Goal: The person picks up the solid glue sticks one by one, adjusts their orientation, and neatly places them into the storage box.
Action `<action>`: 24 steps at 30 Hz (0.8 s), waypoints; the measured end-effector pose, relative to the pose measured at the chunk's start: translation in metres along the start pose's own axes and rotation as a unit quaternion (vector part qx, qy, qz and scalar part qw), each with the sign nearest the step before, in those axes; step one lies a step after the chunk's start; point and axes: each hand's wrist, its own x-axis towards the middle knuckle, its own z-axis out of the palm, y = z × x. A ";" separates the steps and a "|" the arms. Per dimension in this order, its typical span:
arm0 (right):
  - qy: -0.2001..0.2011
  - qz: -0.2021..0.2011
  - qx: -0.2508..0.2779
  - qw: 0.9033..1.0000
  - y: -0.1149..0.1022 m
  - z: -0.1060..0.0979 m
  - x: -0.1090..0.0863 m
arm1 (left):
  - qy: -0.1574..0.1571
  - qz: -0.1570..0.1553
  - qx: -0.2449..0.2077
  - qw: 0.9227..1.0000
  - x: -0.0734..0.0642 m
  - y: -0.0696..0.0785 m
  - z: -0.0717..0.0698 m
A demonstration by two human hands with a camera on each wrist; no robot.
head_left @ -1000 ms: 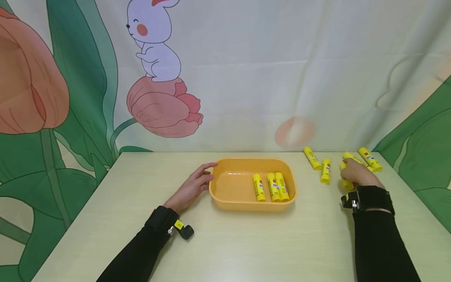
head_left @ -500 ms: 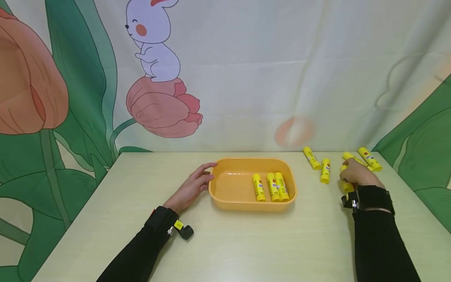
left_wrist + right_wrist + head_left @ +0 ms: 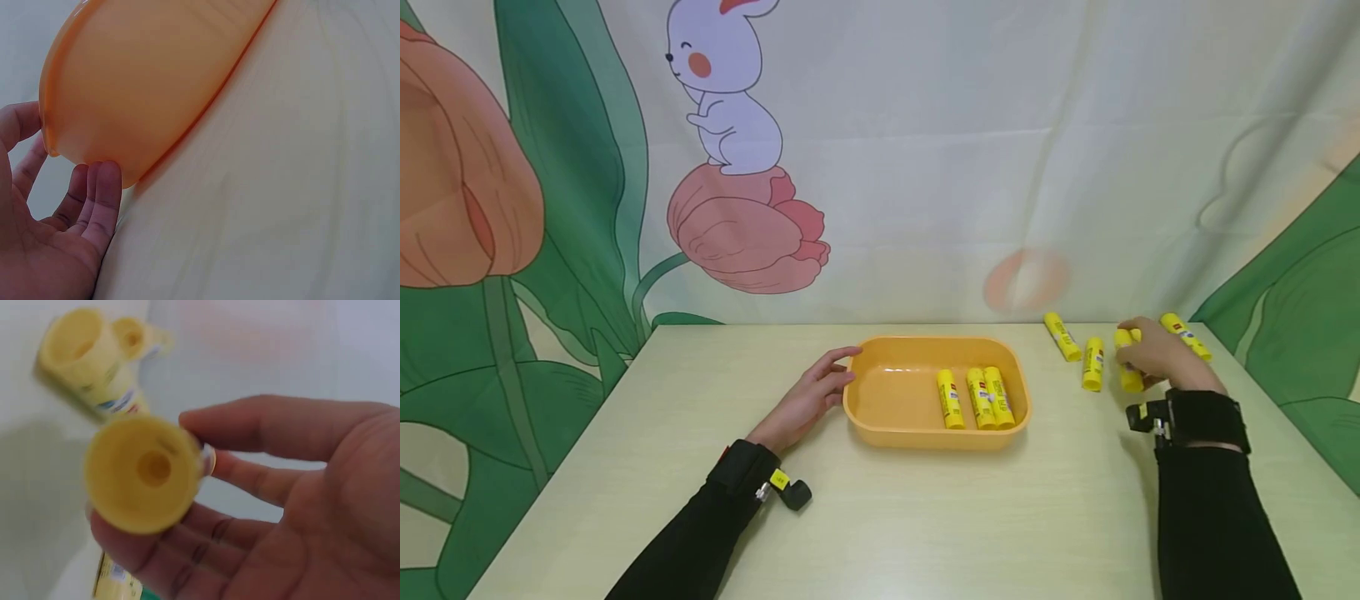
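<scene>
A yellow glue stick (image 3: 1127, 360) stands between the thumb and fingers of my right hand (image 3: 1161, 354). In the right wrist view its round hollow end (image 3: 119, 500) faces the camera. At the left end of the orange tray (image 3: 891, 436), my left hand (image 3: 801, 408) rests with loosely extended fingers. In the left wrist view the fingertips (image 3: 109, 178) touch the tray's outer wall (image 3: 144, 94). Three glue sticks lie inside the tray: one glue stick (image 3: 951, 400) apart, the other two side by side at its right end.
Left of my right hand lie two more glue sticks, one angled glue stick (image 3: 1062, 337) and one nearer glue stick (image 3: 1093, 364). Beyond the hand another glue stick (image 3: 1186, 337) lies by the table's back edge. A patterned curtain (image 3: 910, 167) hangs behind the table.
My right hand has gripped the glue stick and shifted it slightly up and left. The hand now covers the glue stick that lay behind it. My left hand and the tray stay put.
</scene>
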 end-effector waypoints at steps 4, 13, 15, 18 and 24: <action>-0.009 -0.031 0.020 0.999 -0.008 0.000 -0.003 | 0.000 -0.004 0.000 1.000 0.000 0.000 0.000; -0.013 -0.060 0.020 0.998 -0.026 0.001 -0.010 | 0.000 -0.006 0.000 1.000 0.000 -0.003 -0.002; -0.013 -0.060 0.018 0.998 -0.027 0.001 -0.011 | 0.000 -0.007 0.001 1.000 0.000 -0.003 -0.002; -0.013 -0.061 0.018 0.998 -0.029 0.001 -0.012 | -0.001 -0.009 0.001 1.000 0.001 -0.002 -0.002; -0.010 -0.070 0.023 0.997 -0.031 0.001 -0.014 | 0.000 -0.011 0.000 1.000 0.001 -0.002 -0.002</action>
